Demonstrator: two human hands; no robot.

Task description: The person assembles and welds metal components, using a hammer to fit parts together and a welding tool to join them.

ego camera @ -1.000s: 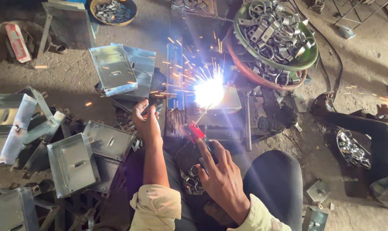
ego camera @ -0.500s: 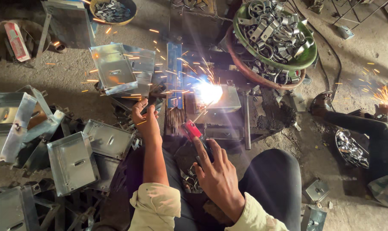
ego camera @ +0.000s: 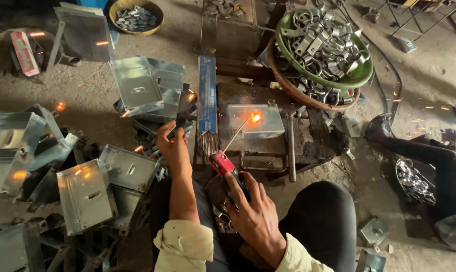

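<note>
Right hand (ego camera: 255, 214) clamped on the red rod holder (ego camera: 222, 162); rod tip glowing on the metal box (ego camera: 254, 121), 12 o'clock from that hand. Left hand (ego camera: 173, 147) at 10 o'clock, fingers closed on a dark tool I can't identify. Risks: bare hands near sparks could burn; rod may stick if the tip dwells.

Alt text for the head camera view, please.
A person's right hand holds a red welding holder whose rod tip glows orange on a small metal box. The left hand rests beside a blue rod packet. Stacked metal trays lie left; a green basin of clamps sits behind.
</note>
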